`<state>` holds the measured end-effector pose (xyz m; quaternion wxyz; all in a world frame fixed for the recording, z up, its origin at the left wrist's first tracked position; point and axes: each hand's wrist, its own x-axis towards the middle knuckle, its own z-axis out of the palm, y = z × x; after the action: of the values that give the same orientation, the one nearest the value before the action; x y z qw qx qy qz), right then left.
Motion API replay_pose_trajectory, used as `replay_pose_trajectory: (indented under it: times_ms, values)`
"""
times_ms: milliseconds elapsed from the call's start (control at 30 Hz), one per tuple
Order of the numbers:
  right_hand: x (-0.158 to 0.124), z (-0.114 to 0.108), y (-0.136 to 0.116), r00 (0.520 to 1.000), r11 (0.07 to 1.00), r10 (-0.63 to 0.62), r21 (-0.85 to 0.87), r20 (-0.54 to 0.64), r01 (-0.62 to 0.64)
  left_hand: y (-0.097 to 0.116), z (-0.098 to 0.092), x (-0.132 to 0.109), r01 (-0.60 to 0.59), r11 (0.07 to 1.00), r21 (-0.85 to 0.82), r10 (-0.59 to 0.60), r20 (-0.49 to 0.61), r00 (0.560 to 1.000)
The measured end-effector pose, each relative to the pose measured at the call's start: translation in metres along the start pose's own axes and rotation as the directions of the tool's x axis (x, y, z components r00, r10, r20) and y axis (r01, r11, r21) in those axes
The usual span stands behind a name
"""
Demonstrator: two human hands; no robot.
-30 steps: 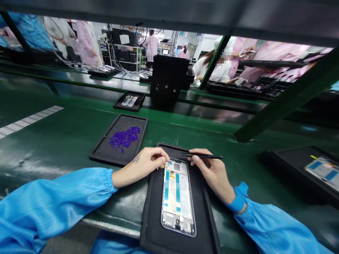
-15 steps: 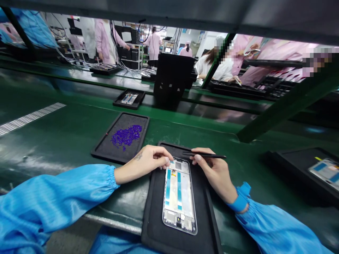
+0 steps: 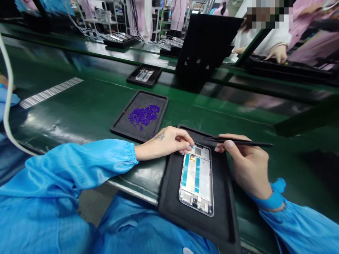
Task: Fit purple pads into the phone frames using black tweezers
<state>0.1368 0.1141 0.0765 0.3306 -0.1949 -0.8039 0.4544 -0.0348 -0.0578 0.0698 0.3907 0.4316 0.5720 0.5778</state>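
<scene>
A silver phone frame (image 3: 203, 180) with blue-green strips lies face up in a black tray (image 3: 172, 190) at the table's front edge. My left hand (image 3: 169, 141) is closed, thumb and fingers pinched at the frame's top left corner; the fingertips partly hide that corner. Black tweezers (image 3: 249, 142) lie across my right hand (image 3: 249, 165), gripped between thumb and fingers. Their tips point left, above the tray's far end and just beyond the top of the frame.
Beyond my left hand, a second black tray (image 3: 122, 120) holds many small purple pieces (image 3: 144, 115). Farther back sits a smaller tray (image 3: 129, 79) with another phone frame (image 3: 144, 74). A black panel (image 3: 209, 42) stands upright behind. A white cable (image 3: 9, 88) hangs at far left.
The view has swung right and down, so the trays and hands appear shifted. My right hand, with the tweezers, has drawn slightly rightward from the frame. My left hand stays at the corner.
</scene>
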Motion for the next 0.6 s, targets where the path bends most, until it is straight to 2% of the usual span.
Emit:
replay_pose_trajectory:
  times_ms: [133, 267, 433, 600]
  values:
    - [-0.002, 0.007, -0.016, 0.999, 0.999, 0.031, 0.043, 0.022, -0.032, 0.003, 0.001, 0.000, -0.024, 0.999, 0.042, 0.024, -0.003, 1.000]
    - [0.000, 0.016, -0.032, 0.996, 0.998, 0.021, 0.052, 0.087, -0.025, 0.008, 0.001, -0.002, -0.079, 0.985, 0.156, 0.082, -0.016, 0.996]
    - [0.003, 0.019, -0.032, 0.987, 1.000, -0.015, -0.017, 0.163, 0.018, 0.014, 0.001, -0.008, -0.154, 0.937, 0.315, 0.166, -0.010, 0.986]
    - [0.004, 0.017, -0.030, 0.982, 0.999, 0.038, 0.002, 0.185, -0.039, 0.015, 0.001, -0.011, -0.200, 0.895, 0.398, 0.211, 0.018, 0.977]
